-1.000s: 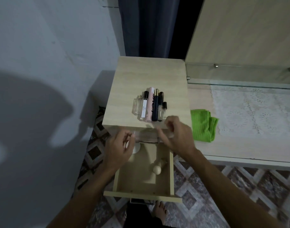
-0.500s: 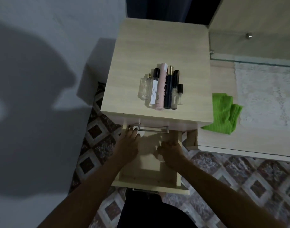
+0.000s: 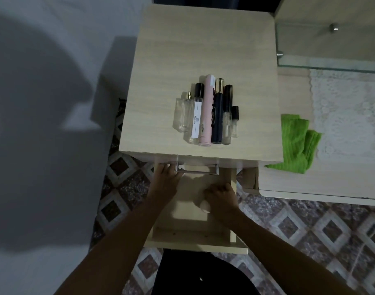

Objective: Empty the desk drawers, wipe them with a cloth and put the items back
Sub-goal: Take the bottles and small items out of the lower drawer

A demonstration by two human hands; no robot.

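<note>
Hands [image 3: 219, 200] inside open drawer [image 3: 195, 244], cloth [image 3: 295, 143] aside

Green cloth [image 3: 295, 143] — pink tube [image 3: 207, 109]

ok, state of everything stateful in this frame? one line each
lower drawer: pulled open
upper drawer: barely ajar, metal handle showing
left hand: fingers reaching in under the upper drawer, grip hidden
right hand: inside the lower drawer, curled over a pale round item
perfume bottles: lying side by side on the cabinet top
green cloth: crumpled on the desk, untouched
</note>
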